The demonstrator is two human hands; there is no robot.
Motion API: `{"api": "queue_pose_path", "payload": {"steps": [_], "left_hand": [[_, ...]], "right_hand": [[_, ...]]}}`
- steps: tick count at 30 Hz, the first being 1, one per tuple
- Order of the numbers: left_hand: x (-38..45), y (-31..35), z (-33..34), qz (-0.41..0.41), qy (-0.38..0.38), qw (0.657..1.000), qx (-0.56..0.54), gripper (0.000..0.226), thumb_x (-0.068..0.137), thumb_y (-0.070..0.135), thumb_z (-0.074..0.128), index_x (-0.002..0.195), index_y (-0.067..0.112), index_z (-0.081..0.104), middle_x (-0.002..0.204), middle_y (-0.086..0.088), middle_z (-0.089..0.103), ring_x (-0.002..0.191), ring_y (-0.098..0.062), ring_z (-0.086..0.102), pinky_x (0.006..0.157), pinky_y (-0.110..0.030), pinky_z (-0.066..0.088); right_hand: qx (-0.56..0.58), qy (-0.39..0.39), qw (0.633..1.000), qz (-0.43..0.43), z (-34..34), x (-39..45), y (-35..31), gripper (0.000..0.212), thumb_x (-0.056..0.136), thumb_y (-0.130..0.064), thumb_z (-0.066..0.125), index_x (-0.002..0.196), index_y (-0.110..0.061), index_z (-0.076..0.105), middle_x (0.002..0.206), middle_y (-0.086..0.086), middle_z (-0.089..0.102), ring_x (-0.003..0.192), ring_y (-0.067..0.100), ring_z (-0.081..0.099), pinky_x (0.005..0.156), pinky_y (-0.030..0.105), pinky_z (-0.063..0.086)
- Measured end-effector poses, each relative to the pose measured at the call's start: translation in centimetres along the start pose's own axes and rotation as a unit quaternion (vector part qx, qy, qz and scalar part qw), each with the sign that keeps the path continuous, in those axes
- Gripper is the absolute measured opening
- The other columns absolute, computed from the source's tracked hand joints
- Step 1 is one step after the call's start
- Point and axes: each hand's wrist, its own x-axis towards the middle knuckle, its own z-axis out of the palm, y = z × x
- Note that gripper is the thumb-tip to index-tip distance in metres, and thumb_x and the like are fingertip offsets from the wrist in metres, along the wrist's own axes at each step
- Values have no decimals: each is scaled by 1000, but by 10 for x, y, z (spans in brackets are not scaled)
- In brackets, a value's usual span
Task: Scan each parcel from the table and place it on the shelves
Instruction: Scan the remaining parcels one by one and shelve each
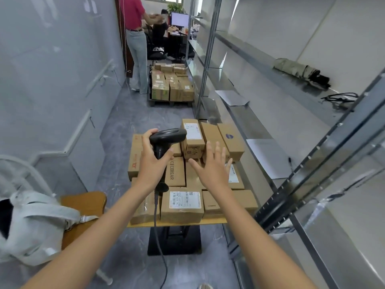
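Shelves: grey metal racking along the right side, running from near the camera to the far end of the aisle; its levels carry a rolled dark bundle, a black cable and loose paper sheets.

Pallet stack: brown cartons on the floor, well beyond the tabletop, beside the racking; a standing person is just left of it, and a desk with a monitor lies further back.

Tabletop: yellow-edged board on a black pedestal, just beside the racking, covered with parcels.

Parcels: brown cardboard boxes, packed touching one another in rows, some stacked two high at the far side; several bear white shipping labels, and one is printed "CECEBEAR".

Chair: wooden seat at lower left, holding a pale grey bag.

Left hand: fingers and thumb wrapped round the handle of the scanner, held over the left half of the parcels.

Right hand: fingers spread and straight, grasping nothing, palm down over the parcels of the right half; whether it touches one cannot be told.

Scanner: black pistol-type reader, head pointing right toward a labelled upper parcel; its cord hangs down past the tabletop edge.
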Motion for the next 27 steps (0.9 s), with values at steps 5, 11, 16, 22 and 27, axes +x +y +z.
{"api": "queue_pose_path", "payload": {"steps": [5, 11, 16, 22, 27], "left_hand": [[21, -14, 19, -2, -4, 1000, 4, 66, 92, 6, 71, 137, 36, 34, 142, -6, 47, 126, -27, 57, 103, -53, 52], [58, -30, 44, -1, 26, 999, 19, 64, 91, 5, 72, 132, 38, 37, 131, 7, 50, 118, -8, 58, 99, -31, 52], [95, -50, 57, -31, 26, 999, 29, 63, 93, 8, 71, 137, 36, 36, 132, -2, 56, 110, -28, 68, 97, -38, 57], [121, -75, 82, -69, 67, 995, 39, 63, 91, 3, 72, 138, 28, 37, 136, 3, 50, 126, -21, 57, 105, -49, 51], [132, -101, 96, -91, 87, 990, 70, 63, 91, 4, 73, 136, 28, 37, 123, 42, 48, 119, 9, 54, 96, -12, 46]], "right_hand": [[7, -14, 1000, 5, 10, 34, 8, 88, 95, -69, 42, 161, -27, 2, 169, 4, -11, 154, 29, -15, 120, 53, -11], [39, -30, 999, 0, 25, 93, 18, 88, 95, -64, 50, 161, -26, 5, 169, 6, -10, 155, 29, -12, 122, 51, -9], [61, -47, 997, -1, 42, 154, 22, 88, 95, -60, 53, 162, -25, 8, 169, 6, -7, 155, 29, -10, 122, 50, -7], [60, -142, 988, 3, 79, 203, 27, 91, 95, -61, 53, 162, -23, 4, 168, 12, -8, 154, 34, -10, 123, 49, -4], [55, -184, 981, 1, 103, 239, 32, 93, 95, -62, 52, 161, -22, 1, 167, 16, -15, 153, 37, -14, 125, 48, -2]]}}
